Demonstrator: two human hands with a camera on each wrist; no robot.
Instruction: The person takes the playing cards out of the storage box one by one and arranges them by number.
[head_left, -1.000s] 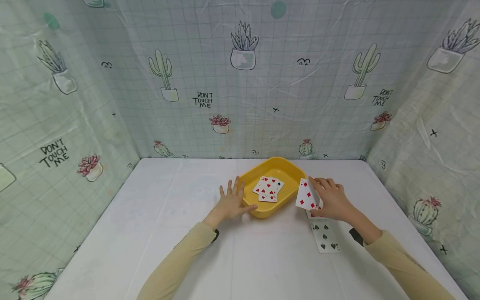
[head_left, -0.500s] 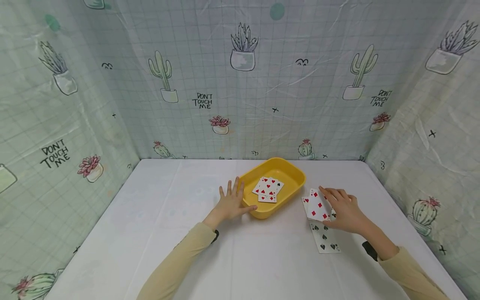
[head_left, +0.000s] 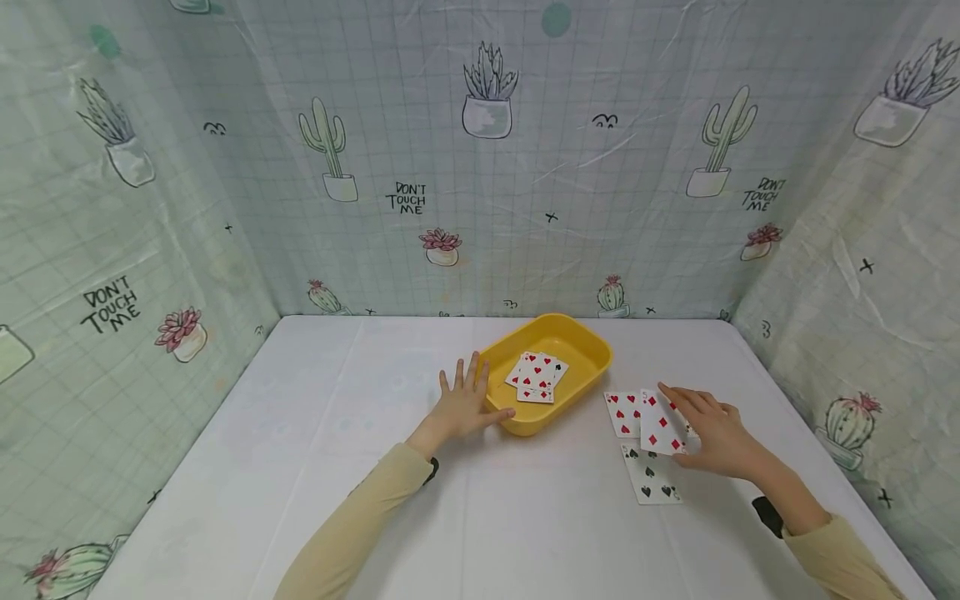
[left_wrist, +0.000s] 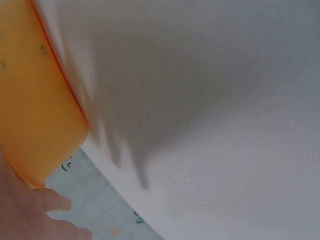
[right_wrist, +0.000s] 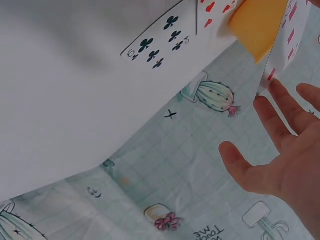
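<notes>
My right hand (head_left: 723,437) pinches a five of diamonds playing card (head_left: 660,422) by its right side, tilted above other cards on the table. Close below it lie a hearts card (head_left: 622,414) and a spades card (head_left: 651,475), both face up. The right wrist view also shows a clubs card (right_wrist: 160,40), largely covered by the held card in the head view. With fingers spread, my left hand (head_left: 461,408) touches the left side of a yellow tray (head_left: 581,358). Inside the tray, several overlapping cards lie face up, a hearts card (head_left: 537,371) on top.
A white table (head_left: 375,500) carries everything. Its back edge meets a cactus-print curtain (head_left: 480,208), which also hangs along both sides. The tray stands near the back, left of the loose cards.
The right hand has drawn the five of diamonds rightward and toward me, away from the tray, uncovering the hearts card. My left hand and the tray have stayed put.
</notes>
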